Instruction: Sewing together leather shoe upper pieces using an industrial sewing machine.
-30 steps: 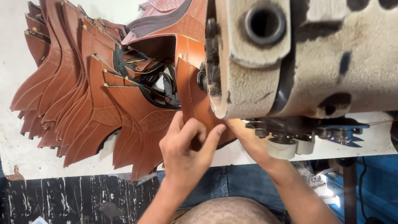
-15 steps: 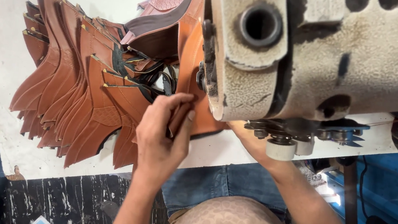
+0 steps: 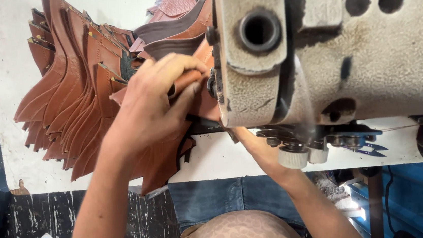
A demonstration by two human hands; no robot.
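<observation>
Since half a second ago the left hand (image 3: 154,104) has slid up and closed its fingers over the brown leather piece (image 3: 193,89) at the sewing machine (image 3: 339,58) head. The right hand (image 3: 243,136) lies mostly hidden under the machine, its grip impossible to tell. Stacked leather pieces (image 3: 66,91) fan across the white worktable (image 3: 2,65); dark floor lies below.

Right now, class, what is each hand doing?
Left hand: fingers closed, pinching a brown leather piece beside the sewing machine head.
Right hand: hidden under the machine; only its forearm shows, so cannot tell.
</observation>
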